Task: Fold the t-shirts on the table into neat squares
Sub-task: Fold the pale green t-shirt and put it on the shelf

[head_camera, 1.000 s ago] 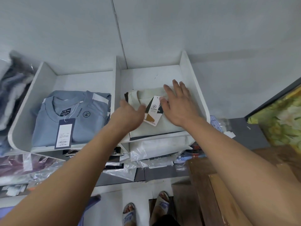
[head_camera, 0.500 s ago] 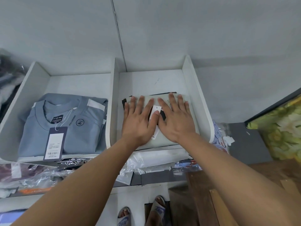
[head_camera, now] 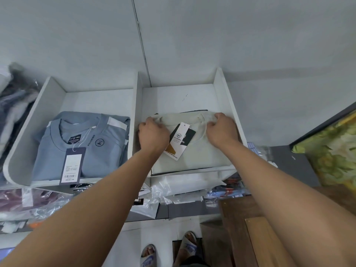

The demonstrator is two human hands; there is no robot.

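Cream t-shirt (head_camera: 200, 153), folded to a flat square, collar facing away, lying in the right shelf compartment (head_camera: 192, 97) over a dark layer (head_camera: 194, 111) showing at far and near edges; black-and-white hang tag (head_camera: 178, 141) askew on the chest. Blue-grey t-shirt (head_camera: 92, 151), folded, collar away, white shoulder stripes, in the left compartment (head_camera: 96, 101); long barcode tag (head_camera: 72, 164) reaching the near edge

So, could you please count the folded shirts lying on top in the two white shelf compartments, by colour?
blue shirt: 1
cream shirt: 1
Total: 2
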